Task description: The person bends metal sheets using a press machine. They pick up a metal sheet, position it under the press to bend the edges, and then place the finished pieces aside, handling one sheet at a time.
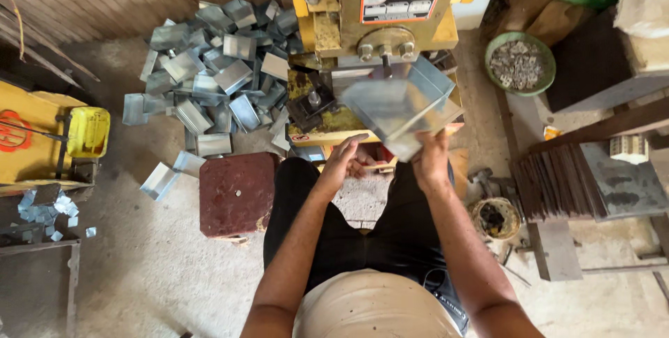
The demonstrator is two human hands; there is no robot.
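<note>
Holding a shiny, square-cornered box of folded sheet metal [401,104] up in front of the yellow press machine [380,14], my right hand [432,160] is clamped on the box's lower edge, fingers wrapped under the rim. The box is tilted, its open side turned toward me, its walls thin, smooth and mirror-bright. My left hand [346,160] sits just beside it, fingers loosely curled and apart from the metal, gripping nothing that I can make out.

To my left, a heap of folded grey sheet-metal pieces [219,73] lies jumbled on the dusty concrete floor [139,268], all sharp bends and dull glare. A worn, dark red block-shaped stool [237,195] stands near my left knee, its top scuffed and mottled. Farther left a small yellow plastic container [88,131] rests on a yellow frame, with small silver offcuts [49,209] scattered below it.

To the right, a round green bowl of small grey metal bits [520,63] sits on the floor, and a stack of dark flat metal plates [557,178] leans nearby, beside a small woven basket [496,217].
</note>
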